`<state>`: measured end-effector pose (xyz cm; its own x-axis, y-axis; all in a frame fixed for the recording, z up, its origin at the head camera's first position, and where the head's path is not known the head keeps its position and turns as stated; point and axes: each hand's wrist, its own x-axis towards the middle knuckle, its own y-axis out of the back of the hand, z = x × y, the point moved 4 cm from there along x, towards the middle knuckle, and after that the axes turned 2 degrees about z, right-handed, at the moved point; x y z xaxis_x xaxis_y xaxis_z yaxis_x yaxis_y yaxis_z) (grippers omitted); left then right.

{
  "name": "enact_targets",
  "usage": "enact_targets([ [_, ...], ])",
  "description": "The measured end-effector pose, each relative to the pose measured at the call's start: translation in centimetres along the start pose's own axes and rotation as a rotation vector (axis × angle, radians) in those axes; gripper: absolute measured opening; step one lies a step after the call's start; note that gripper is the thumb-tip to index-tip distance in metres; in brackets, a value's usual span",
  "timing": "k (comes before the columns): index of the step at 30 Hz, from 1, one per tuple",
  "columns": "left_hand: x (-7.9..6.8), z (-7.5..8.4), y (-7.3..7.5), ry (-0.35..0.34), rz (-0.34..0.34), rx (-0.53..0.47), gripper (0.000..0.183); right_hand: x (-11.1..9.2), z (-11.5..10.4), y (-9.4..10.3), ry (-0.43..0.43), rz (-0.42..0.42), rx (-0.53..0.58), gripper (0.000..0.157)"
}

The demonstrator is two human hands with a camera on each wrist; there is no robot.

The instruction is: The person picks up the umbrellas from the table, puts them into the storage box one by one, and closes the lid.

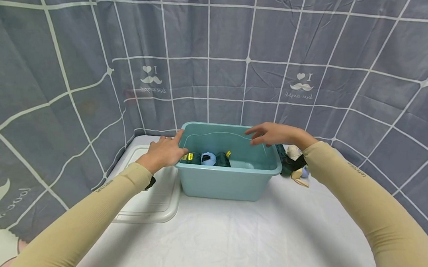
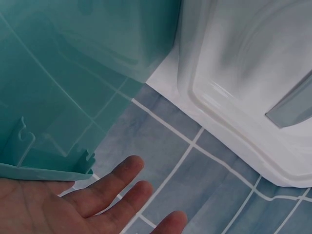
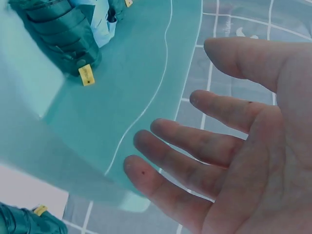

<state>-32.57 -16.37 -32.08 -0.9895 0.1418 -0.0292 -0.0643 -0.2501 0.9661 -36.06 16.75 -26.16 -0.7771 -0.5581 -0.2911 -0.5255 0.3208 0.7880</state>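
Mid-frame, the left hand [image 1: 164, 152] touches a teal plastic tub [image 1: 223, 184]; the right hand [image 1: 274, 133] hovers near its rim, both spread.

Grey-blue cloth [image 1: 188, 31] with a white grid [image 1: 208, 30] hangs creased at the back and both sides, printed with hearts [image 1: 147, 68], moustaches [image 1: 151, 80] and reversed lettering [image 1: 301, 95]. A white surface [image 1: 236, 240] spreads below, crossed by soft grey shadows [image 1: 305, 217].
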Motion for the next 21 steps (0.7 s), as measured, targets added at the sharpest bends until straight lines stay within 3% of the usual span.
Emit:
enact_targets([
  [11, 0.1, 0.0, 0.0, -0.007, 0.000, -0.003, 0.083, -2.1, 1.5, 1.3, -0.019, 0.160, 0.014, 0.058],
  [21, 0.2, -0.2, -0.1, -0.002, -0.010, -0.012, 0.083, -3.9, 2.7, 2.4, -0.032, 0.247, 0.033, 0.057],
])
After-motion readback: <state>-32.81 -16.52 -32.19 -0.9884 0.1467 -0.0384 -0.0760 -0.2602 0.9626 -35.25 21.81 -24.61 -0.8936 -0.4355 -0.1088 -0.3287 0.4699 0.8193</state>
